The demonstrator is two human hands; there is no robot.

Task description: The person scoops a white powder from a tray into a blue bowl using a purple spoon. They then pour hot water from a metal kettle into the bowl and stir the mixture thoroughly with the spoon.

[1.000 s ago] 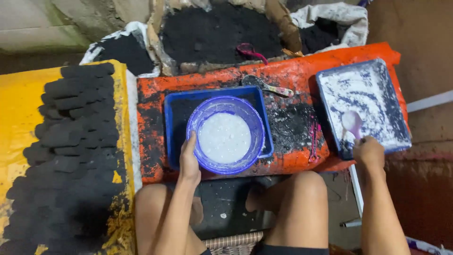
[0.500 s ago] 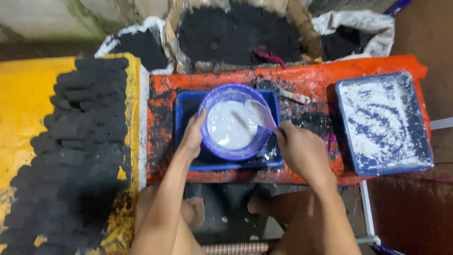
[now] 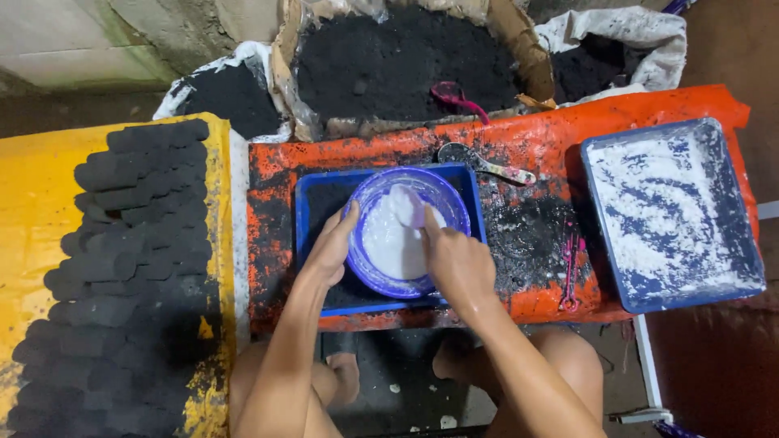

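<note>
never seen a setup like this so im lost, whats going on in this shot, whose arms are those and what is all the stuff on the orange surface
The camera sits on a person's head and looks straight down, so the two bare arms at the bottom belong to that person, and the knees show below.

The left hand grips the rim of a purple bowl of white paste. The right hand holds a small pale scoop that dips into the paste.

The bowl stands in a blue tray on an orange table smeared with black powder. To the right lies a second tray dusted with white powder. A metal spoon lies behind the bowl.

On the left, black lumps are stacked on a yellow surface. Behind the table are sacks of black powder.
</note>
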